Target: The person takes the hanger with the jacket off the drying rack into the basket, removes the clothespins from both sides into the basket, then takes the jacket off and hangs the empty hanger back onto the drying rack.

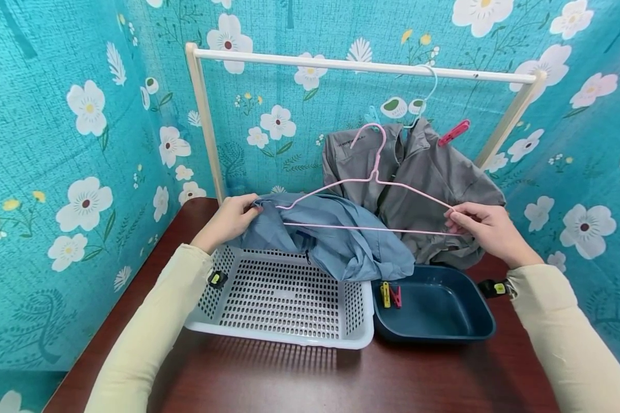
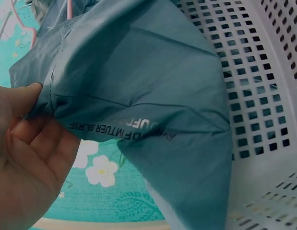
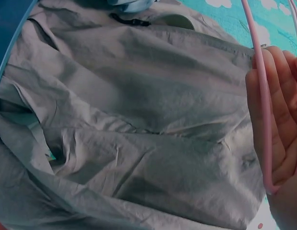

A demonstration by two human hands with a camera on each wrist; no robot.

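Observation:
My left hand pinches the edge of a blue garment with thumb and fingers. In the left wrist view, printed lettering shows on its fabric. The garment drapes over the back of the white basket. A pink hanger stands hook up in front of the rack, and my right hand grips its right corner. The hanger's left end disappears into the blue fabric near my left hand. In the right wrist view, the pink hanger wire crosses my right fingers.
A grey jacket hangs from the rack bar on a light blue hanger, with a red clothespin on its shoulder. Below are the perforated white basket and a dark blue basin holding yellow and red clothespins.

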